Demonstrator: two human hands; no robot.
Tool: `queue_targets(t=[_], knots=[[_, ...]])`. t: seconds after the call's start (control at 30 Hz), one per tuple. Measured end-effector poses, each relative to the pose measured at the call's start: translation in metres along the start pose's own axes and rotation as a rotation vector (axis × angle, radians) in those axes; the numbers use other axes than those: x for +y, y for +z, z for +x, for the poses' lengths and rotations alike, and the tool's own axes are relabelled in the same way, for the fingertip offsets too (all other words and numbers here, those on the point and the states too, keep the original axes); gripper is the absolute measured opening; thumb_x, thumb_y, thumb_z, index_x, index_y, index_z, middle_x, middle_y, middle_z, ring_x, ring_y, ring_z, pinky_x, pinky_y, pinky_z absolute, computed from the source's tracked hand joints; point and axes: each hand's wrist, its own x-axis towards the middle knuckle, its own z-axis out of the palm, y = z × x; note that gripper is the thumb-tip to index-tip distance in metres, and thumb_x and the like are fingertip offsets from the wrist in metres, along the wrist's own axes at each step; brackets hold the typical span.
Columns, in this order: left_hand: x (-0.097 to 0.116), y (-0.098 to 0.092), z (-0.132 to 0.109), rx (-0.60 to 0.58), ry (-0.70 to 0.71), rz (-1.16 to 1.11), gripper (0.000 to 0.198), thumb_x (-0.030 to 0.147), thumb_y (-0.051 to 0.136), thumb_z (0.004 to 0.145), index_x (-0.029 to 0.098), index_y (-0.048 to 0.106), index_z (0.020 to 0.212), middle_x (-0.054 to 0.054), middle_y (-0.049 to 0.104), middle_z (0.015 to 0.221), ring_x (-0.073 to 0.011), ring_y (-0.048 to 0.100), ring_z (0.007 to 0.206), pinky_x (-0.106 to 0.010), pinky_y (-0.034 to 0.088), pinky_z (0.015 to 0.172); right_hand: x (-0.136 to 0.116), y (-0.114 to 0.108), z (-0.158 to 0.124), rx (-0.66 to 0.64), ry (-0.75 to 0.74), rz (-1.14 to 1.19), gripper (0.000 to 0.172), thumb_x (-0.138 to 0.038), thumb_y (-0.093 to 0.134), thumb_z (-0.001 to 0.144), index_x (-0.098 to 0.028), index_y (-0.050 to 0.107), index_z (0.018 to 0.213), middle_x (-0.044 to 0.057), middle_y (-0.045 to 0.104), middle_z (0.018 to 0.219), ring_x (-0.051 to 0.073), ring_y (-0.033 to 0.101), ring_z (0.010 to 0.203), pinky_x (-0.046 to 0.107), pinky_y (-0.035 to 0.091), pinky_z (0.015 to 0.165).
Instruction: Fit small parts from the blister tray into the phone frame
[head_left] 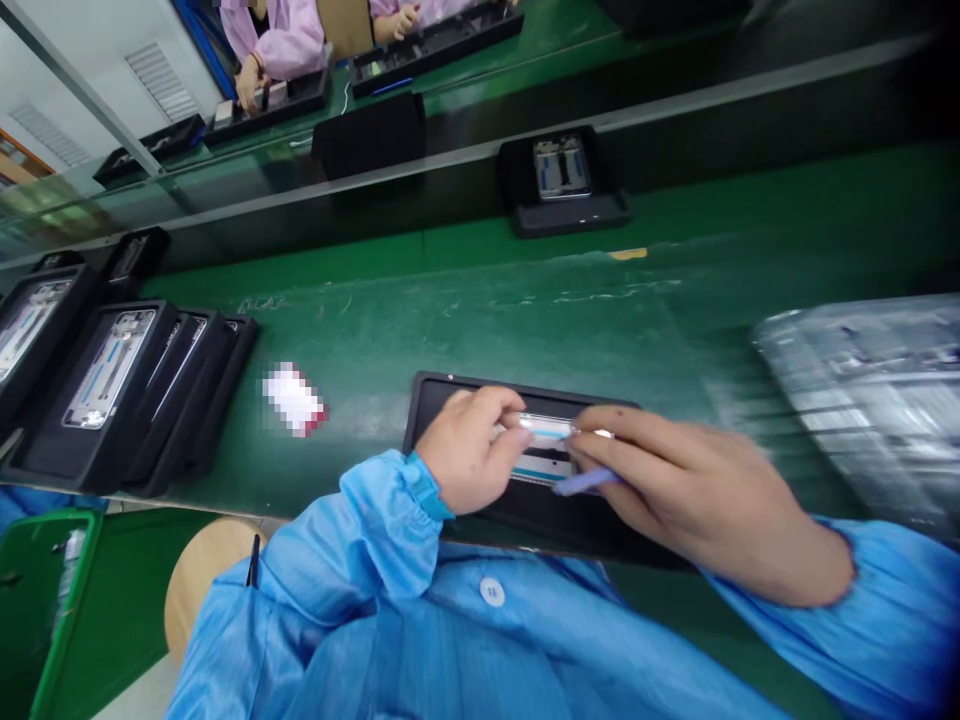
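A silvery phone frame [546, 428] with blue strips lies in a black tray [433, 392] right in front of me. My left hand [474, 450] is closed at the left end of the frame, thumb and forefinger pinching its edge. From the other side my right hand [682, 480] reaches over the frame's right end, fingers bunched. A thin purple strip [581, 482] sticks out from under those fingers; whether it is a tool or a film tab I cannot tell. The right fingertips are partly hidden.
Black trays [56, 445] with phone frames are piled at the left. Plastic-wrapped stock [870, 390] lies at the right. Another tray [574, 215] with a frame stands at the back, below a rail. A blurred white-and-red item [294, 398] lies left. Co-workers in pink sleeves [289, 45] work beyond.
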Motion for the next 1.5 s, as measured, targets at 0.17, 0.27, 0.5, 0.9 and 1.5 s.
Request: queue_targets(t=[0.17,0.27,0.5,0.9,1.5], knots=[[-0.022,-0.009,0.002,0.103,0.110,0.526,0.027,0.029,0.065,0.099,0.020,0.067,0.124,-0.012,0.074,0.121,-0.0333,0.058,0.127,-0.053,0.045,0.108,0.027,0.040,0.001,-0.058,-0.082,-0.145,0.021,-0.017,0.056,0.105,-0.014,0.077,0.103,0.011,0.079,0.118,0.019,0.074,0.085,0.033,0.057,0.071],[-0.025,-0.008,0.001,0.006,0.116,0.588,0.031,0.031,0.066,0.100,0.022,0.066,0.129,-0.010,0.074,0.123,-0.0333,0.057,0.131,-0.054,0.042,0.107,0.031,0.053,-0.007,-0.103,-0.065,-0.119,0.019,-0.016,0.058,0.104,-0.014,0.077,0.106,0.011,0.078,0.120,0.020,0.074,0.089,0.034,0.059,0.076],[-0.018,-0.010,0.004,-0.129,0.066,0.628,0.037,0.035,0.064,0.102,0.024,0.063,0.137,-0.010,0.073,0.130,-0.0347,0.053,0.133,-0.055,0.038,0.104,0.028,0.050,-0.011,-0.157,0.000,-0.051,0.018,-0.019,0.060,0.103,-0.017,0.077,0.108,0.010,0.078,0.118,0.021,0.073,0.090,0.035,0.058,0.078],[-0.017,-0.009,0.003,-0.140,0.090,0.653,0.037,0.034,0.061,0.104,0.024,0.060,0.140,-0.010,0.071,0.133,-0.0331,0.055,0.129,-0.053,0.038,0.100,0.023,0.047,-0.016,-0.178,-0.030,-0.097,0.024,-0.017,0.056,0.105,-0.016,0.076,0.118,0.010,0.079,0.123,0.023,0.076,0.101,0.036,0.061,0.080],[-0.020,-0.009,0.003,-0.157,0.076,0.674,0.038,0.033,0.060,0.104,0.024,0.059,0.141,-0.011,0.069,0.136,-0.0329,0.053,0.130,-0.052,0.036,0.100,0.019,0.002,-0.007,0.070,0.549,0.388,0.020,-0.029,0.061,0.104,-0.036,0.076,0.115,0.007,0.074,0.127,0.035,0.074,0.116,0.056,0.063,0.102]])
